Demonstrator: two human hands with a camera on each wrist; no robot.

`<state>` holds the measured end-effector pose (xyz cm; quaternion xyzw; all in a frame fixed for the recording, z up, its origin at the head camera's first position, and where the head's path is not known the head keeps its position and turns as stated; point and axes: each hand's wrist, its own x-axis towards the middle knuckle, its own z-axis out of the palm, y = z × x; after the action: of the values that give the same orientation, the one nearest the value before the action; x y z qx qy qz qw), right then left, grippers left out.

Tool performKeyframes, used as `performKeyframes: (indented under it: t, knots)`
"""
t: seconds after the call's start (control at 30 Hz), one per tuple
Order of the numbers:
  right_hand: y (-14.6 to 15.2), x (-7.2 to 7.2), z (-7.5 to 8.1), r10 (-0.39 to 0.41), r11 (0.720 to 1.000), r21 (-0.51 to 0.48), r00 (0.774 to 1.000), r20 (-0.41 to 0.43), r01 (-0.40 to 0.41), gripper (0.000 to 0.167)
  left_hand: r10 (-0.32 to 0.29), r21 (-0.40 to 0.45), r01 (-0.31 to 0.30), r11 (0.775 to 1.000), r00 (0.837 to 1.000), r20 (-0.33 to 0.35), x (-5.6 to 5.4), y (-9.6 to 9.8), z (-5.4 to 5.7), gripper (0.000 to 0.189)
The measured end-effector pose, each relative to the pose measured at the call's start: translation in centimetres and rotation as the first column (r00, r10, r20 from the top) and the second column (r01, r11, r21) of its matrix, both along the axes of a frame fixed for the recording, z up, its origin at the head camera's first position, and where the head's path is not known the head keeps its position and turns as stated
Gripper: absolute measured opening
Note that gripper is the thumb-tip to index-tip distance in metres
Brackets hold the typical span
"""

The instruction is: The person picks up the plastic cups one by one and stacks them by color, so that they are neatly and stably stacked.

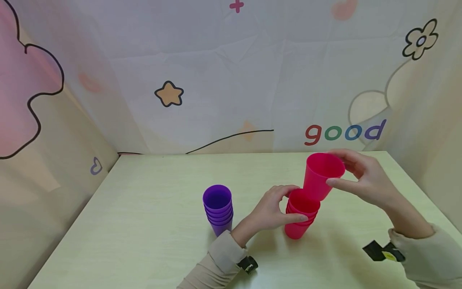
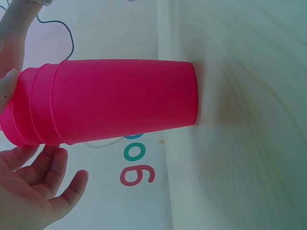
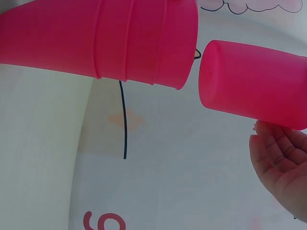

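My left hand grips a stack of pinkish-red plastic cups near its rims, thumb on the near side and fingers behind. The stack stands on the table with its mouth up, and its several nested rims show in the left wrist view. Just above it, my right hand holds a single pinkish-red cup by its upper part, between thumb and fingers. That single cup is upright, and a small gap parts its base from the stack in the right wrist view.
Left of the pink stack stands a stack of nested purple cups, partly behind the left sleeve. The pale wooden table ends at a printed cloth backdrop, with cloth on both sides too.
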<state>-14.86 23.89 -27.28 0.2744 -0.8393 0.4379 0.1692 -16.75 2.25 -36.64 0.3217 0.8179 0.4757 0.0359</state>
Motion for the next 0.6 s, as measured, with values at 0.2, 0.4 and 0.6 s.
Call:
performKeyframes:
  t: [0.2,0.4,0.6]
  knots:
    - [-0.3,0.0,-0.3,0.028,1.000,-0.007,1.000,0.005,-0.028,0.054,-0.002,-0.008,0.002,1.000,1.000,-0.018,-0.1,0.0,0.0,0.060]
    - [-0.6,0.1,-0.6,0.031,1.000,0.004,0.999,0.011,-0.031,0.056,-0.008,-0.004,0.008,1.000,1.000,-0.028,-0.1,0.0,-0.1,0.061]
    - [-0.7,0.1,-1.5,0.044,0.999,-0.001,0.999,0.028,-0.044,0.056,-0.002,-0.005,0.002,1.000,0.999,-0.033,0.0,0.0,0.0,0.061]
